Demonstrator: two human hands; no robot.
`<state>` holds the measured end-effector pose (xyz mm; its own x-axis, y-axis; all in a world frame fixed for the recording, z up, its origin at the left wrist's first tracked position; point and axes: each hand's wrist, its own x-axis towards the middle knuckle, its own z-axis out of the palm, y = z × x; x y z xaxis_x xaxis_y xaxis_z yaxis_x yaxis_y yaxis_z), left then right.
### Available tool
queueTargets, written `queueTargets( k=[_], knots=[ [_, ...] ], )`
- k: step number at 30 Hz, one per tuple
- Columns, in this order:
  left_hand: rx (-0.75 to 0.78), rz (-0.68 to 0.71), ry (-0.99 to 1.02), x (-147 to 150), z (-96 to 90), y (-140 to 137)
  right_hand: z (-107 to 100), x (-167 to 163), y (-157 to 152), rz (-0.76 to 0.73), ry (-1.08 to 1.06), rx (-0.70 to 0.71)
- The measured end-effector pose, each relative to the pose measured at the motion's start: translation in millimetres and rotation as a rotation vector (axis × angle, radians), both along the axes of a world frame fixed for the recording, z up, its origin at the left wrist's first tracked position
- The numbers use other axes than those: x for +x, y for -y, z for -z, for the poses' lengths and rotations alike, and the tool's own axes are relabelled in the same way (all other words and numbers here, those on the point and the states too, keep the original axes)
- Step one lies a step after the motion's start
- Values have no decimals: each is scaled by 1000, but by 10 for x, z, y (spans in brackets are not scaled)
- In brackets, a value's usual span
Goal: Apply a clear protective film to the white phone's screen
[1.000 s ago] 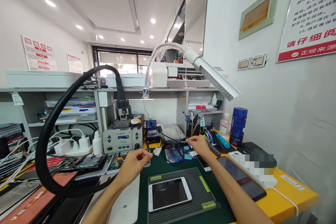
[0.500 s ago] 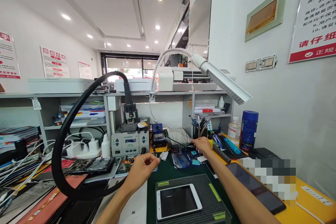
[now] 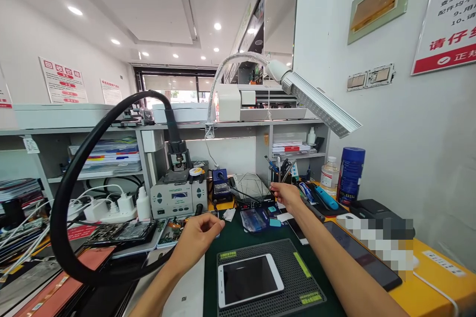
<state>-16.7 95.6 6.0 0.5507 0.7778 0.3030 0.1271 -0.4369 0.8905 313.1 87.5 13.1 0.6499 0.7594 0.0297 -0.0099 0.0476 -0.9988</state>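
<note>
My left hand (image 3: 199, 238) hovers above the left part of the green mat (image 3: 212, 285), thumb and fingertips pressed together; whatever they may hold is too small to make out. Farther off, my right hand (image 3: 287, 195) is closed in a pinch just in front of the black pen holder (image 3: 275, 177) full of tools. What lies between its fingertips is hidden. Below and between both hands, a white tablet (image 3: 250, 280) with a dark screen lies face up on a grey perforated pad (image 3: 293, 277). Neither hand touches it.
A black flexible arm (image 3: 61, 218) loops across the left side. A soldering or hot-air station (image 3: 179, 199) stands behind my left hand. On the right are a dark-screened device (image 3: 362, 252), a blue can (image 3: 351, 176) and a clear bottle (image 3: 329, 174). A lamp (image 3: 320, 101) hangs overhead.
The head view has shifted slightly, so the surroundings sit a little higher and to the left. Both hands keep nearly the same pose and place; the tablet has not moved on its pad.
</note>
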Motion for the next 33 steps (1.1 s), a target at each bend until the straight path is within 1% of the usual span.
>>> queueTargets(
  k=[4, 10, 15, 19, 21, 24, 28, 31, 33],
  knots=[
    [-19, -18, 15, -15, -38, 14, -136, -8, 79, -36, -2, 10],
    [-61, -62, 96, -55, -138, 30, -371, -46, 291, -114, 78, 140],
    [-124, -139, 221, -126, -184, -37, -526, -188, 506, -231, 143, 287],
    [-178, -204, 371, -203, -239, -114, -604, -343, 664, -362, 208, 326],
    [-216, -180, 425, -241, -290, -120, -629, -411, 725, -441, 259, 308],
    [-284, -87, 436, -290, -369, -84, -644, -490, 779, -547, 345, 251],
    [-348, 45, 351, -331, -406, -30, -633, -561, 797, -627, 439, 176],
    [-394, 143, 253, -336, -386, -9, -618, -597, 798, -653, 479, 145],
    [-416, 183, 203, -326, -370, 4, -606, -619, 797, -660, 493, 130]
  ],
)
